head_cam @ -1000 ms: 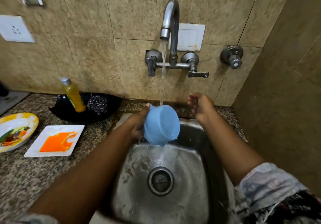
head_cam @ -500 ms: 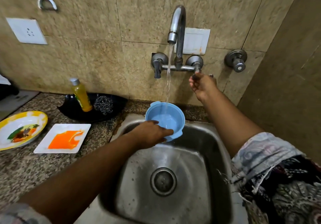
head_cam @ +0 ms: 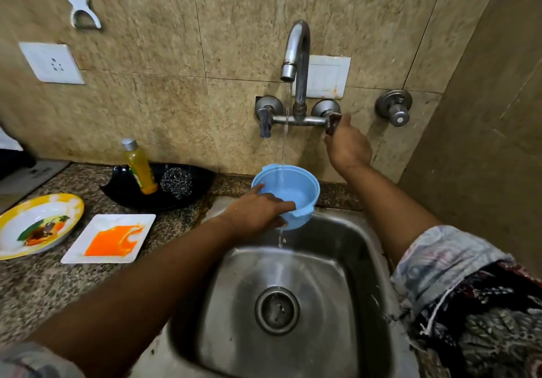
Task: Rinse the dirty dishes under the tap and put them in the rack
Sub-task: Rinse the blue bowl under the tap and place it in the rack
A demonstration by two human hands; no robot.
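Along the counter's left edge the smeared plates (head_cam: pixel 109 238) wait unrinsed, while our left hand (head_cam: pixel 255 212) now grips the blue bowl (head_cam: pixel 289 194) upright over the sink's (head_cam: pixel 363 248) back edge under a thinned stream, since our right hand (head_cam: pixel 347 146) has risen to pinch the tap handle (head_cam: pixel 333 124), apparently closing it.

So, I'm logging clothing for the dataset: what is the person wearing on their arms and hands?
Both hands are bare: left hand, right hand. No gloves, rings or bangles show. The forearms are uncovered; a pale patterned sleeve is pushed up the right arm, above dark floral fabric.
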